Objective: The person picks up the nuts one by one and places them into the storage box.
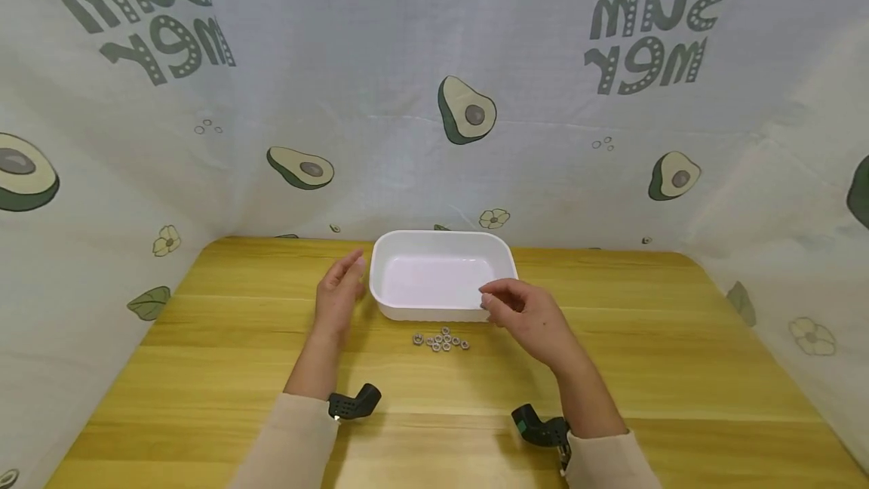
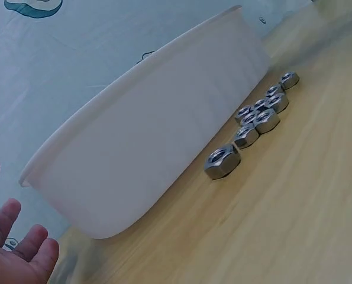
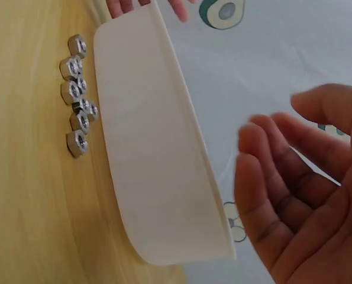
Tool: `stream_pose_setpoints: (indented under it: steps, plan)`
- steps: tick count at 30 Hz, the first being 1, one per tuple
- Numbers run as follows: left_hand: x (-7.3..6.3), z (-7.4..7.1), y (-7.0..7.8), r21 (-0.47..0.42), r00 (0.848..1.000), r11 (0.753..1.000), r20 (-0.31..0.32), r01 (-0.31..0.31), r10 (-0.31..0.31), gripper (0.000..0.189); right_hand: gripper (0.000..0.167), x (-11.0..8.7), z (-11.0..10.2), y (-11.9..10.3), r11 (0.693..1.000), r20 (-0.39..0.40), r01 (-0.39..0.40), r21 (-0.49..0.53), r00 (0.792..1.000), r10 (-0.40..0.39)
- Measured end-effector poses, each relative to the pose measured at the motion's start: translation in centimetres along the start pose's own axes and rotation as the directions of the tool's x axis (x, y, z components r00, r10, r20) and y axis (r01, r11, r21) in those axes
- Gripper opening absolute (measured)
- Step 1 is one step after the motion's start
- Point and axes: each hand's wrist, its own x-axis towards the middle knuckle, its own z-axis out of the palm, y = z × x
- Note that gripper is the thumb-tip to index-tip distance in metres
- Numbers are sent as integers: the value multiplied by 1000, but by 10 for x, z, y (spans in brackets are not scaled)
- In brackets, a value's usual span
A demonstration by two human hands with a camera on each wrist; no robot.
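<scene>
A white rectangular plastic tub [image 1: 434, 314] stands on the wooden table. In front of it lies a small cluster of several steel hex nuts [image 1: 446, 339], with a somewhat separate nut [image 2: 222, 163] at the left end. My left hand [image 1: 336, 299] is beside the tub's left end, fingers extended and nothing held. At the front right corner, my right hand [image 1: 532, 315] is raised near the rim. Its fingers bend loosely, and the right wrist view shows the thumb apart from the fingertips with no object between them. Whether the right hand touches the rim cannot be told.
Bare wood of the table [image 1: 434, 413] spreads in front of the nuts and to both sides. Behind the tub hangs a pale cloth [image 1: 380, 142] printed with avocados, and it also runs along both sides. Each wrist carries a black camera mount [image 1: 356, 403].
</scene>
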Motion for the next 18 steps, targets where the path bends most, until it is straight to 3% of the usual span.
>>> stream_pose_setpoints:
  steps: [4, 8, 12, 18]
  plan:
    - [-3, 5, -9, -51, 1000, 999, 6, 18, -17, 49, 28, -1, 6, 3, 999, 146, -19, -29, 989, 23]
    - [-2, 9, -19, -70, 999, 998, 48, 1, 2, 47, 24, 0, 13, 9, 993, 229, -34, -109, 972, 58]
    - [2, 12, -24, -51, 996, 998, 85, -21, 25, 48, 22, 1, 21, 16, 981, 258, -6, -194, 964, 57]
    - [10, 14, -26, 4, 997, 1000, 78, -27, 26, 48, 24, 4, 33, 23, 953, 241, 48, -298, 970, 27]
